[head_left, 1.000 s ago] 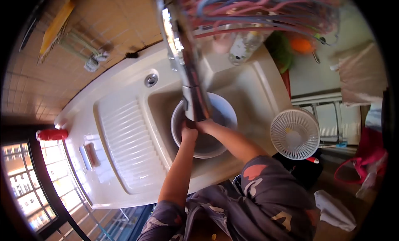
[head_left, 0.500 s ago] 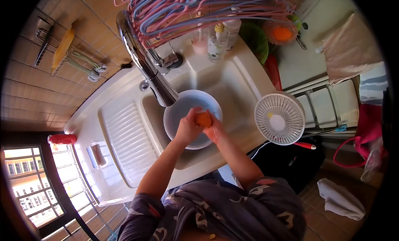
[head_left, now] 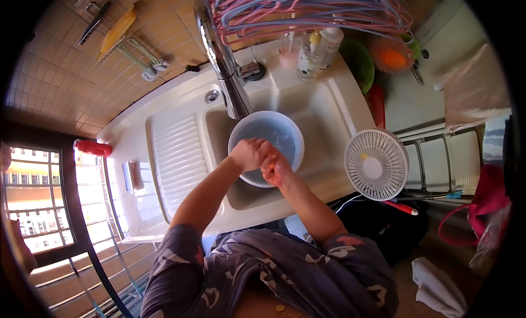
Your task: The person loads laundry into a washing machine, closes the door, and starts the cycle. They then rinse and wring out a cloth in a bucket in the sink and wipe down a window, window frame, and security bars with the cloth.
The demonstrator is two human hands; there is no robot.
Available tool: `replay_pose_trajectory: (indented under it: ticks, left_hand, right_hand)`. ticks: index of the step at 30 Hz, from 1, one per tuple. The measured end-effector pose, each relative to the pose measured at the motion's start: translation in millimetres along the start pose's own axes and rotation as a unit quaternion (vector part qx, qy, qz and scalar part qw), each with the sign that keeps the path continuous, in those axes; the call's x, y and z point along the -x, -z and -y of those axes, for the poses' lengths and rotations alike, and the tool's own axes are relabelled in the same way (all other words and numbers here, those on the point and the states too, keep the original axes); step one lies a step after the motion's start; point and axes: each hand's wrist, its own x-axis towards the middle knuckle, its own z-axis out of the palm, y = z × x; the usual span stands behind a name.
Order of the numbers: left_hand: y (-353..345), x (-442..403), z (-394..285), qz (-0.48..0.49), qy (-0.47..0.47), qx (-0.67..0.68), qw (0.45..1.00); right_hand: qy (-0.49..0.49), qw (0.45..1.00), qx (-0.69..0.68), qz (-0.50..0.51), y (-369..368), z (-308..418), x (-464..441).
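Note:
Both hands meet over the near rim of a round white basin (head_left: 295,163) that stands in the sink and holds bluish water. My left hand (head_left: 250,154) is closed, its fingers pressed against the other hand. Fingers curled, my right hand (head_left: 279,173) is wrapped round a small orange item (head_left: 272,165), of which only a bit shows between the hands. What the item is cannot be made out. Just beyond the basin hangs the chrome faucet (head_left: 236,97), its spout above the far left rim.
A ribbed drainboard (head_left: 181,153) lies left of the basin. Pump bottles (head_left: 310,57) stand behind the sink, under pink and blue hangers (head_left: 312,13). A white fan (head_left: 376,164) is at the right edge. A red bottle (head_left: 93,148) sits far left.
The orange item, plainly visible between the hands half a second ago, is now mostly covered. Both hands have come out from under the faucet towards the basin's near rim. The view has shifted.

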Motion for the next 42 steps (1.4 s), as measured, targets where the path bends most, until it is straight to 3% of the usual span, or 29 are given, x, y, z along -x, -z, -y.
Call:
replay_pose_trajectory:
  ticks: [2,3,5,6,8,9,11,12,14,15,17,18,20,21,23,28,31,32,33,34,35,36,38,40,42]
  left_hand:
    - [-7.4,-1.7,-10.2,-0.019,0.061,0.058,0.996]
    - [-16.9,0.0,-16.5,-0.049,0.150,0.104,0.982]
    - [-24.4,-3.1,-29.6,-0.089,0.286,0.175,0.938]
    - [-29.3,-4.9,-33.1,-0.091,0.289,0.175,0.937]
    - [-38.6,-8.3,-38.5,-0.132,0.393,0.217,0.884]
    - [-38.7,-11.0,-42.7,-0.133,0.396,0.218,0.882]
    - [-34.4,-17.8,-50.2,-0.183,0.471,0.318,0.803]
    - [-40.7,-17.1,-49.6,-0.184,0.473,0.318,0.801]
    - [-53.1,-15.5,-47.7,-0.218,0.514,0.362,0.747]
    - [-59.8,-13.8,-48.3,-0.220,0.516,0.362,0.744]
    - [-72.7,-8.9,-48.8,-0.224,0.551,0.459,0.660]
    - [-71.0,-6.8,-50.1,-0.227,0.554,0.458,0.657]
    - [-66.6,-1.4,-51.2,-0.109,0.618,0.563,0.538]
    - [-67.8,1.9,-51.0,-0.114,0.619,0.563,0.535]
    - [-69.6,9.5,-52.0,-0.046,0.629,0.649,0.425]
    - [-65.2,23.1,-61.1,-0.047,0.615,0.677,0.402]
    - [-46.8,33.4,-54.0,-0.055,0.558,0.668,0.490]
    - [-42.4,40.3,-51.2,-0.067,0.559,0.666,0.489]
    - [-29.2,44.2,-53.0,-0.075,0.516,0.632,0.573]
    - [-12.4,47.3,-56.5,-0.082,0.471,0.590,0.651]
    - [3.7,50.2,-60.1,-0.094,0.473,0.575,0.661]
    - [11.9,58.8,-61.9,-0.121,0.451,0.509,0.723]
    - [10.4,90.3,-58.5,-0.229,0.396,0.263,0.849]
    - [38.1,125.2,-53.0,-0.227,0.444,0.409,0.764]
    - [82.8,167.3,-56.9,-0.226,0.489,0.393,0.745]
  right_hand:
    - [0.115,0.986,0.113,0.030,-2.2,1.6,-0.1]
    - [0.112,0.986,0.116,0.032,-6.5,0.5,-2.3]
    - [0.198,0.978,0.014,-0.055,-16.9,-3.0,-7.7]
    - [0.196,0.979,0.017,-0.056,-15.1,-1.4,-8.3]
    - [0.259,0.946,0.152,-0.122,-10.0,2.6,-10.1]
    - [0.278,0.929,0.198,-0.145,-5.7,3.8,-13.7]
    - [0.416,0.835,0.324,-0.157,13.8,2.8,-35.7]
    - [0.413,0.836,0.326,-0.156,11.6,4.4,-32.3]
    - [0.440,0.763,0.441,-0.173,9.0,10.0,-23.1]
    - [0.438,0.763,0.443,-0.172,7.4,11.4,-18.1]
    - [0.439,0.687,0.549,-0.181,3.8,13.9,-8.9]
    - [0.437,0.687,0.552,-0.178,11.3,14.6,-10.9]
    - [0.511,0.530,0.664,-0.130,26.4,15.3,-14.0]
    - [0.509,0.530,0.666,-0.126,29.0,14.7,-12.1]
    - [0.540,0.467,0.695,-0.091,34.1,12.0,-7.3]
    - [0.495,0.426,0.757,-0.032,48.2,24.0,0.7]
    - [0.465,0.470,0.747,-0.061,56.3,38.3,-3.0]
    - [0.444,0.525,0.724,-0.054,58.2,44.4,-1.7]
    - [0.420,0.576,0.699,-0.046,54.8,45.1,-3.3]
    - [0.418,0.573,0.704,-0.035,38.7,39.3,0.6]
    - [0.412,0.590,0.695,-0.017,24.5,33.3,7.2]
    - [0.404,0.606,0.685,-0.003,7.8,25.0,16.0]
    - [0.447,0.597,0.666,0.031,-28.6,-5.5,20.3]
    - [0.476,0.553,0.678,0.091,-72.4,-45.7,29.8]
    - [0.421,0.566,0.686,0.178,-97.1,-90.7,28.0]
